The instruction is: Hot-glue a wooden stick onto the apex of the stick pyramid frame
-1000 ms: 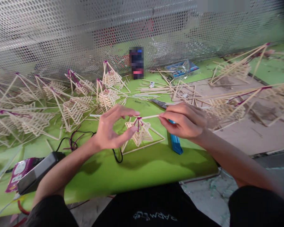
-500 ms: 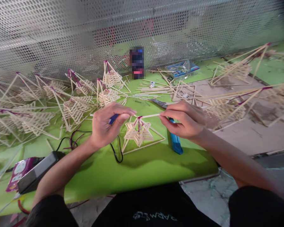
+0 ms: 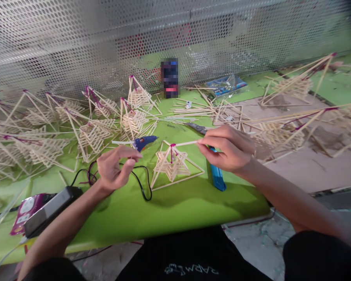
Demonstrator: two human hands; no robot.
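In front of me on the green table stands a small pyramid frame of wooden sticks [image 3: 178, 185], with a star of stacked sticks [image 3: 171, 166] inside and purple cord at its peak. My right hand [image 3: 226, 148] pinches the end of a thin wooden stick [image 3: 187, 143] that reaches to this peak. My left hand [image 3: 115, 166] is off to the left of the frame, fingers apart, holding nothing. Just beyond its fingertips lies a blue glue gun [image 3: 144, 143] with a white glue stick in its back. Under my right hand lies a blue utility knife [image 3: 217, 175].
Several finished-looking stick pyramids [image 3: 95, 134] crowd the left side. Loose sticks [image 3: 193, 112], scissors [image 3: 196, 127] and a blue package [image 3: 226, 85] lie behind. A phone-like dark object [image 3: 169, 78] leans on the perforated metal screen [image 3: 105, 47]. A black cable [image 3: 143, 191] loops nearby.
My left hand has let go at the pyramid's peak and moved left and down, uncovering the glue gun. My right hand stays in place, still pinching the stick.
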